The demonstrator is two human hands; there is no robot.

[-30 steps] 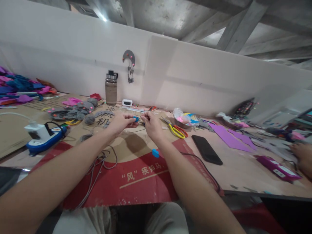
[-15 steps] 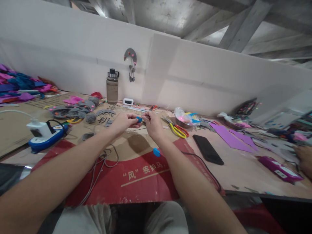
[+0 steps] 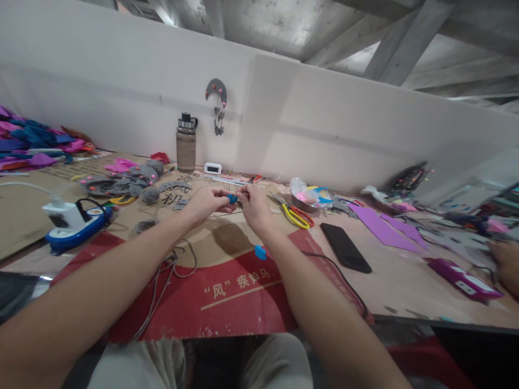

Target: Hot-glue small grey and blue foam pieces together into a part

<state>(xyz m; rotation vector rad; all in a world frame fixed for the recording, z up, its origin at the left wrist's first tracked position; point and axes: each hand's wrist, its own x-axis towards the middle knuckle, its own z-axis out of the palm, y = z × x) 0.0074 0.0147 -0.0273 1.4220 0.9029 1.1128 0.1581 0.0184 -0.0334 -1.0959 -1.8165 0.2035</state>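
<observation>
- Left hand [image 3: 208, 205] pinches blue piece [image 3: 232, 199] above cardboard [image 3: 211, 246].
- Right hand [image 3: 254, 204]: fingertips together beside it; anything held, cannot tell.
- Step, apparently: fine fingertip work.
- Next move likely calls for steady pinch.

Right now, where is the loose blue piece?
In the head view, the loose blue piece lies slightly right of the bottom-centre, on the cardboard sheet, close beside the person's right forearm.
</observation>
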